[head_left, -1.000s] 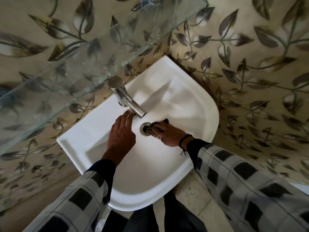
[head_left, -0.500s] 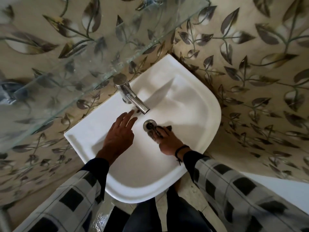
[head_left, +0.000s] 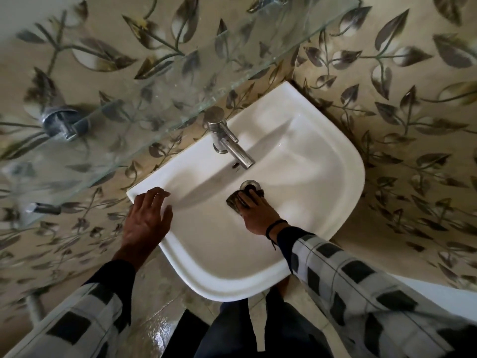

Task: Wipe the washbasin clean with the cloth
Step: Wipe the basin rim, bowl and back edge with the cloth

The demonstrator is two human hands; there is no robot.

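- Left hand [head_left: 147, 220] now shifted from beside the tap [head_left: 229, 143] to the washbasin [head_left: 343, 177] rim, fingers spread flat.
- Right hand [head_left: 255, 215] still pressing cloth [head_left: 233, 201] beside drain [head_left: 249, 184]; likely more wiping ahead.

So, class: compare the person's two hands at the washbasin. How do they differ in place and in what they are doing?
The left hand lies spread and empty on the washbasin rim; the right hand is down in the bowl. The right hand presses a dark cloth beside the drain; the left holds nothing. Both wear checked sleeves.
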